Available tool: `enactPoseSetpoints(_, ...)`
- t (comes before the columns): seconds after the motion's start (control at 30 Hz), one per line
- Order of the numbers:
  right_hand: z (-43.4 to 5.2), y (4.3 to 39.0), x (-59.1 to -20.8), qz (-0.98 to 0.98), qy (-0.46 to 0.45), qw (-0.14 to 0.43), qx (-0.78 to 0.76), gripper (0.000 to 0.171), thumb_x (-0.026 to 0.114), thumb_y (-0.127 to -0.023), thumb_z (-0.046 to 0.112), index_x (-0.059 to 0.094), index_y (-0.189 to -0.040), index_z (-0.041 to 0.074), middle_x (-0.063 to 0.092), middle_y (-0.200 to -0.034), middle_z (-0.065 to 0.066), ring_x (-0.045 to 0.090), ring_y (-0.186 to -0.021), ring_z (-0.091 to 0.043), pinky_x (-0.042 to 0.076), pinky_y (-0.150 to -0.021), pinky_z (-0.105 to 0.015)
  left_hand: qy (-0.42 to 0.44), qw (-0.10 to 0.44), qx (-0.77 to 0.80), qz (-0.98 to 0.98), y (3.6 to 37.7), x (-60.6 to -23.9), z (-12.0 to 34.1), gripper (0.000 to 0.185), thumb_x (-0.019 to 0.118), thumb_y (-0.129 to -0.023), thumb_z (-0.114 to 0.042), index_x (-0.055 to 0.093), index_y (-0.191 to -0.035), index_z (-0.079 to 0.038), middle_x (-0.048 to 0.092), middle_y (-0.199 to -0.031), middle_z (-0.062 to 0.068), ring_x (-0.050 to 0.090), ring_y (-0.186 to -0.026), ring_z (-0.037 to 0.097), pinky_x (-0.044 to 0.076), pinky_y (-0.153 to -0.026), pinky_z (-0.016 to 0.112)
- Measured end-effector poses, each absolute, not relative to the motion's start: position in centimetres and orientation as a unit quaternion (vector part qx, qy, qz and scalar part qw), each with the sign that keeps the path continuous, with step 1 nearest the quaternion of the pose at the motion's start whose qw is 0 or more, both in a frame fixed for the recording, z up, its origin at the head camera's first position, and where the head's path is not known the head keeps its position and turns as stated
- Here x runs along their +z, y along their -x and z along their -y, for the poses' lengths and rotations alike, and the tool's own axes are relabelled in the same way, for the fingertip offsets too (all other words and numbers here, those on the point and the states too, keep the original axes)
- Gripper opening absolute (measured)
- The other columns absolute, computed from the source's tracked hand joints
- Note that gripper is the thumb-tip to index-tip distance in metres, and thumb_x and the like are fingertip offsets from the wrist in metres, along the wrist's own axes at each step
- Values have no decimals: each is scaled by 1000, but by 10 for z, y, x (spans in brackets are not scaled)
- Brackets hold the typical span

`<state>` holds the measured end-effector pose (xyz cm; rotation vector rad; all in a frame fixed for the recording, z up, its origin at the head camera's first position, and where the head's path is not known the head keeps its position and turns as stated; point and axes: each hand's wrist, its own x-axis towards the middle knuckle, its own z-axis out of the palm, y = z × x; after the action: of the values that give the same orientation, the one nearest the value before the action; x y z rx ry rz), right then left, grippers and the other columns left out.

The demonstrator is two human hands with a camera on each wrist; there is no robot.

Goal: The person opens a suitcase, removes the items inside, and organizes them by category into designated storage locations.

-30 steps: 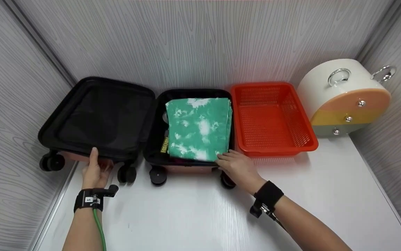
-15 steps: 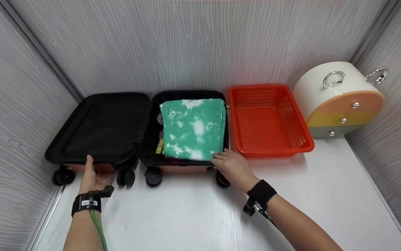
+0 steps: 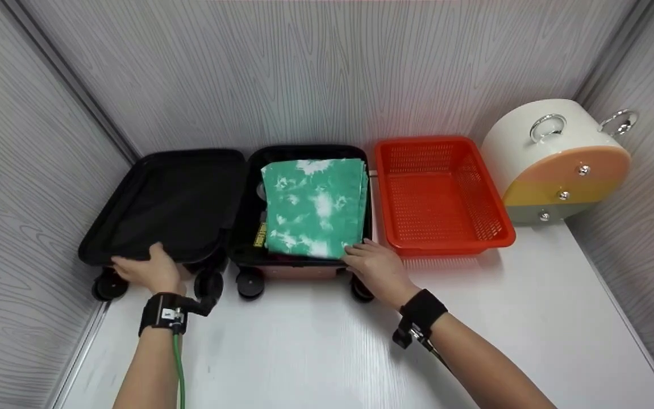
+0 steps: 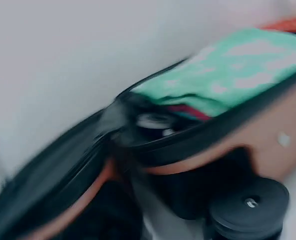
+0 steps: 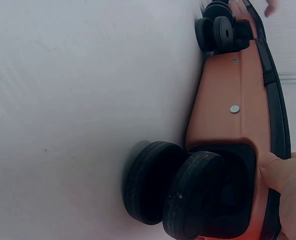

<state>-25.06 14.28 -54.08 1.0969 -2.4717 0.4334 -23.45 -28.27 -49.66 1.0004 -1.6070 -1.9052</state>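
A small pink suitcase with black wheels lies unfolded, its black-lined lid half (image 3: 173,204) on the left and its packed half (image 3: 304,267) in the middle. Folded green and white tie-dye cloth (image 3: 315,210) fills most of the packed half; a yellow-labelled item (image 3: 260,234) shows beside it. My left hand (image 3: 153,271) is at the lid half's front rim, fingers spread over the edge. The blurred left wrist view shows the hinge side. My right hand (image 3: 378,270) grips the packed half's front right corner, thumb (image 5: 277,170) on the outer shell, fingers over the rim.
A red plastic basket (image 3: 446,250) stands right of the suitcase. Beyond it is a white rounded drawer box (image 3: 531,130) with orange, yellow and green fronts and ring handles. Grey wood-grain walls (image 3: 304,68) close in the white table (image 3: 304,352).
The lid half has come down from a slight tilt to lie level. My left hand has turned over from under its edge to the rim's top. My right hand stays at the corner.
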Motion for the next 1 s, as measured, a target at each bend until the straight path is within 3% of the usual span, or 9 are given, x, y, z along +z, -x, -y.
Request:
enactPoseSetpoints(0.07,-144,251,-541,885,-390,202,157,23,76,-93,10,78,-116,11,71,-124,-11,67,-117,-29,43,-111,-45,-301,266,-640,655,240,-491,263,84,54,-104,-26,-4,-165,-30,-7,-169,-10,-4,-149,1,8,-119,21)
enactPoseSetpoints(0.17,-146,251,-543,886,-385,201,160,23,76,-93,10,78,-116,11,71,-124,-11,67,-117,-29,42,-111,-45,-161,252,-577,760,245,-485,225,76,56,-105,-25,11,-165,-26,6,-169,-5,6,-151,4,12,-122,28)
enactPoseSetpoints(0.33,-146,251,-543,887,-380,203,166,23,77,-92,11,79,-115,10,72,-123,-11,67,-117,-30,42,-112,-46,78,94,-401,908,249,-497,158,81,59,-102,-47,19,-165,-17,14,-170,9,9,-156,26,13,-123,51)
enactPoseSetpoints(0.43,-143,251,-542,889,-377,199,166,22,76,-93,12,79,-115,10,72,-123,-11,66,-118,-30,41,-112,-46,170,12,-287,943,250,-509,131,93,58,-96,-65,22,-164,-13,17,-169,14,9,-155,35,10,-123,56)
enactPoseSetpoints(0.6,-134,251,-540,896,-374,185,155,22,75,-94,14,79,-116,11,72,-124,-9,66,-119,-29,40,-113,-45,221,-31,-165,961,250,-525,120,74,50,-100,-63,39,-159,-20,27,-166,12,17,-154,34,11,-124,51)
enactPoseSetpoints(0.73,-125,254,-538,899,-369,179,153,22,75,-95,15,79,-116,13,72,-125,-9,65,-120,-28,40,-114,-44,226,-5,-123,966,251,-531,127,60,45,-105,-54,43,-157,-25,30,-165,12,21,-154,32,15,-124,48)
enactPoseSetpoints(1.0,-131,261,-537,901,-369,163,157,30,69,-100,20,73,-129,11,65,-136,-12,56,-132,-31,32,-118,-46,219,32,-116,968,251,-537,127,58,43,-106,-53,45,-156,-25,31,-165,12,24,-153,32,18,-123,47)
